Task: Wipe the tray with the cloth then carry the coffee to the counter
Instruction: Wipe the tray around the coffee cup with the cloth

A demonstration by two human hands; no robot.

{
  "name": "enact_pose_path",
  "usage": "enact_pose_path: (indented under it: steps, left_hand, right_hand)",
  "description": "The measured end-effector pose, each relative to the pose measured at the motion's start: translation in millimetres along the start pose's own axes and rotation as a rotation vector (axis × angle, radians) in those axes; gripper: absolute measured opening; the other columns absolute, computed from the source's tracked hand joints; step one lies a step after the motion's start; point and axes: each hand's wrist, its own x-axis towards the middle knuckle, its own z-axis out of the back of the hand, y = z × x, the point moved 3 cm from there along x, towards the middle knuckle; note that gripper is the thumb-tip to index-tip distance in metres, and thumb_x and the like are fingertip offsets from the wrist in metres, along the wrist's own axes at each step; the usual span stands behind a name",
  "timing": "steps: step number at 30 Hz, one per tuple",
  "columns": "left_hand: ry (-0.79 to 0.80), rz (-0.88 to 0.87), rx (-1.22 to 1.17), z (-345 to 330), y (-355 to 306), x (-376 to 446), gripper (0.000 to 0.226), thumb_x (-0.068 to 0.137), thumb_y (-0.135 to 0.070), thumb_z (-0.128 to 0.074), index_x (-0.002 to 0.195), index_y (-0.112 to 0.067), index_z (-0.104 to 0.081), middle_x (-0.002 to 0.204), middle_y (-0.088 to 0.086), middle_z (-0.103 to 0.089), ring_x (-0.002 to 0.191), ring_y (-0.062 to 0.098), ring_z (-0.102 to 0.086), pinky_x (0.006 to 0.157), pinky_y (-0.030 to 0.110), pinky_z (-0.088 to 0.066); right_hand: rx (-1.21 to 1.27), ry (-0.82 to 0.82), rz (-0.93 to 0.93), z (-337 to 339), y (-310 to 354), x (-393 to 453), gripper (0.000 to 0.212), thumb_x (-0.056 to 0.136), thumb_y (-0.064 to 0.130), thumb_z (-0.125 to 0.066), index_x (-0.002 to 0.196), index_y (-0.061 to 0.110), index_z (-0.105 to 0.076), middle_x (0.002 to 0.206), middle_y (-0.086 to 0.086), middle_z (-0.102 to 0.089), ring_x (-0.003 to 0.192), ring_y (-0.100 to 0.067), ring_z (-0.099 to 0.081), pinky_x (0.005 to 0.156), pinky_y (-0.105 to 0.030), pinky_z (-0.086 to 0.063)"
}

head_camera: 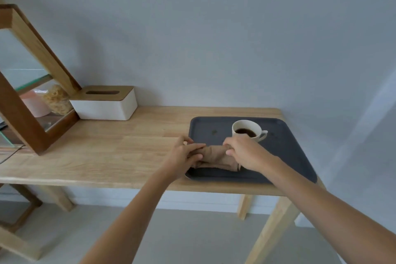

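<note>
one dark grey tray (295, 156) sits on the wooden table (107, 156), carrying one white cup of coffee (247, 130). left hand (184, 156) and right hand (244, 152) each pinch an end of the one brown cloth (214, 157), bunched at the tray's near left edge.

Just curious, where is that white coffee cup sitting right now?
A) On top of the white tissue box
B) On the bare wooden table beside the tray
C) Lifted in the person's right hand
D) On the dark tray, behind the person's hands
D: the coffee cup stands on the dark tray, just beyond the right hand, which together with the left hand grips the brown cloth at the tray's near left part.
</note>
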Motion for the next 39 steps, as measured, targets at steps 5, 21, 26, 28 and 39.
enact_pose_path:
  steps: [5, 21, 26, 28, 39]
  left_hand:
    - [-0.123, 0.173, -0.006, -35.0, 3.3, -38.3, 0.110, 0.068, -0.077, -0.052, 0.149, -0.034, 0.008, 0.148, 0.002, -0.022, 0.134, 0.018, -0.028, 0.112, 0.042, -0.028]
    - [-0.137, 0.394, -0.069, -61.9, -4.5, -47.9, 0.123, 0.076, -0.066, -0.054, 0.139, -0.010, 0.036, 0.162, 0.006, 0.005, 0.149, 0.013, 0.004, 0.117, 0.042, 0.009]
    - [-0.127, 0.407, -0.068, -61.6, -3.1, -47.3, 0.121, 0.076, -0.066, -0.053, 0.141, -0.011, 0.033, 0.162, 0.003, 0.003, 0.149, 0.013, 0.004, 0.117, 0.041, 0.010]
    - [-0.131, 0.408, -0.062, -61.6, -2.3, -47.2, 0.121, 0.076, -0.067, -0.053, 0.141, -0.012, 0.033, 0.162, 0.000, 0.002, 0.149, 0.012, 0.004, 0.117, 0.041, 0.011]
    - [-0.144, 0.398, -0.043, -65.0, 1.9, -47.8, 0.113, 0.075, -0.069, -0.046, 0.145, -0.016, 0.026, 0.162, -0.001, 0.001, 0.148, 0.010, 0.006, 0.115, 0.037, 0.015]
  right_hand:
    - [-0.026, -0.016, 0.180, -42.9, 4.9, -16.9, 0.064, 0.093, -0.007, -0.038, 0.151, 0.019, -0.027, 0.163, -0.004, -0.014, 0.151, -0.020, -0.008, 0.120, -0.034, -0.017]
    - [-0.090, 0.104, 0.127, -79.5, 4.2, 44.3, 0.048, 0.103, 0.040, -0.024, 0.148, 0.050, -0.011, 0.164, -0.005, -0.006, 0.151, -0.026, 0.000, 0.121, -0.042, -0.002]
    - [-0.071, 0.083, 0.057, -83.9, -0.5, 83.8, 0.048, 0.104, 0.037, -0.023, 0.150, 0.045, -0.012, 0.164, -0.007, -0.008, 0.151, -0.027, 0.000, 0.121, -0.045, -0.003]
    - [-0.072, 0.081, 0.033, -83.8, -4.7, 102.6, 0.049, 0.103, 0.037, -0.022, 0.150, 0.045, -0.011, 0.164, -0.007, -0.008, 0.151, -0.028, 0.000, 0.121, -0.048, -0.004]
    - [-0.093, 0.052, -0.022, -64.8, -11.5, 176.2, 0.048, 0.094, 0.031, -0.035, 0.141, 0.038, -0.035, 0.163, -0.007, 0.011, 0.149, -0.035, 0.011, 0.117, -0.060, -0.006]
